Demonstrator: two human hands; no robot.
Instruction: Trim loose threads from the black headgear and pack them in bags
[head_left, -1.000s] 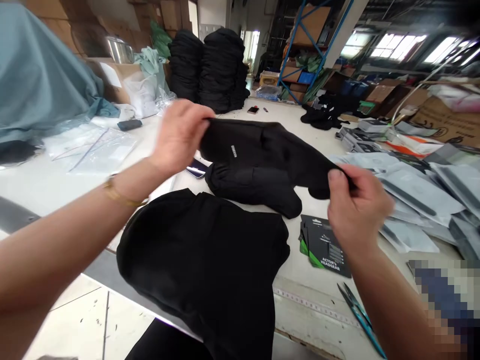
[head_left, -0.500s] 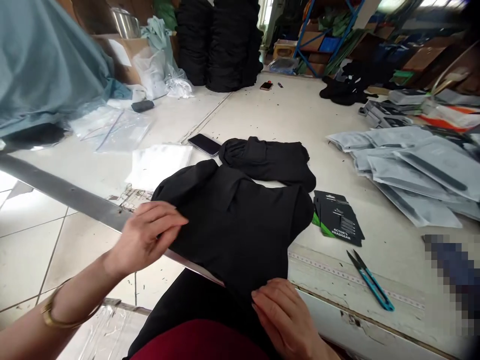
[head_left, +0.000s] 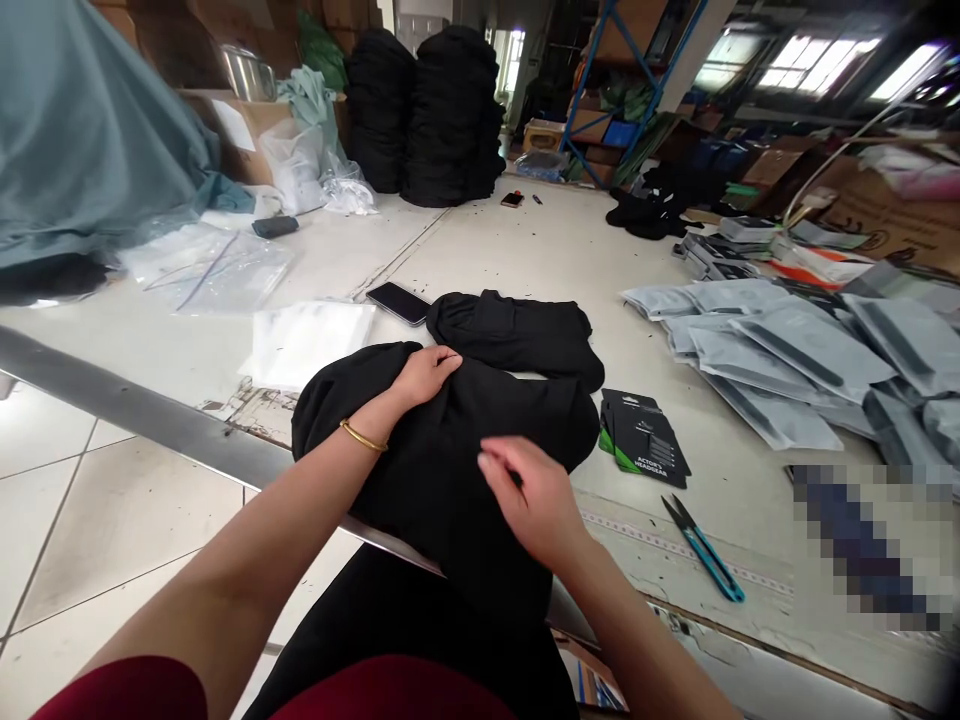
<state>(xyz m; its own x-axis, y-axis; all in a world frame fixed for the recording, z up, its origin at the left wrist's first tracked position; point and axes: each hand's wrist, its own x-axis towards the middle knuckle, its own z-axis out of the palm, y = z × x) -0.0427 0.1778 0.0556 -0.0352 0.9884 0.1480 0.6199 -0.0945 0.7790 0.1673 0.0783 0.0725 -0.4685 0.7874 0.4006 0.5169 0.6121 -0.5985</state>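
Observation:
A black cloth headgear (head_left: 480, 500) lies spread at the table's near edge, its lower part hanging toward my lap. My left hand (head_left: 427, 375) reaches across it, thumb and fingers pinched on the cloth at its upper middle. My right hand (head_left: 536, 500) is over the right part of the same cloth, fingers curled and thumb near the index tip. Whatever those fingertips hold, if anything, is hidden. Just beyond lies a second black cloth piece (head_left: 517, 335), folded flat. Black cards (head_left: 645, 440) printed "ACTOR'S HEADGEAR" sit to the right of the cloth.
Blue-handled thread snips (head_left: 705, 550) lie near the right front edge beside a measuring tape (head_left: 622, 527). Filled translucent packets (head_left: 772, 350) are heaped at right. A phone (head_left: 397, 302) and white sheets (head_left: 307, 340) lie at left. Tall black cloth stacks (head_left: 450, 120) stand behind.
My left hand has moved up and right, from the cloth's left edge to its upper middle. My right hand has left the bottom edge and risen over the cloth. The view has shifted slightly.

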